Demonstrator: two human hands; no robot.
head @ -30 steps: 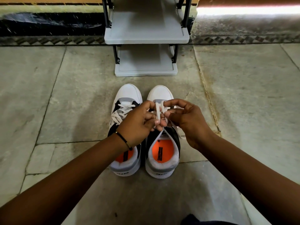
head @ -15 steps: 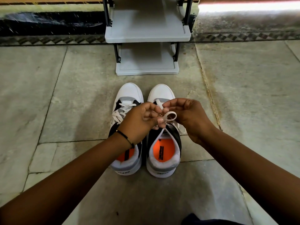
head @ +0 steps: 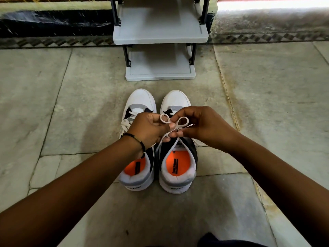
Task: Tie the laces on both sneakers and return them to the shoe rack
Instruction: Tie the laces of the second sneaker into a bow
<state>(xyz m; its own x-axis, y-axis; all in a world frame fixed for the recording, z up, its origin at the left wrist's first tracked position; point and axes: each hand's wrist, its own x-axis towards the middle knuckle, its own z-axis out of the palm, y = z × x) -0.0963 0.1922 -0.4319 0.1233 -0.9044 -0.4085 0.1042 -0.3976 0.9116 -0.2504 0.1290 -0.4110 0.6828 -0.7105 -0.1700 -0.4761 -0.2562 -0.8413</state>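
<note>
Two white, grey and black sneakers with orange insoles stand side by side on the stone floor, toes pointing away from me. Above the right sneaker (head: 178,164) both hands pinch its white lace (head: 175,122), which forms two small loops crossing between my fingertips. My left hand (head: 149,129) holds the left loop and my right hand (head: 201,123) holds the right loop. On the left sneaker (head: 140,102) a tied white bow shows beside my left wrist, partly hidden by it.
A grey shoe rack (head: 160,34) with two visible shelves stands just beyond the sneakers' toes against the wall. Stone floor slabs spread out on both sides. A dark piece of clothing (head: 222,242) shows at the bottom edge.
One small loop between my fingers has become two loops crossed over each other. Both hands have stayed over the right sneaker, drawing slightly apart.
</note>
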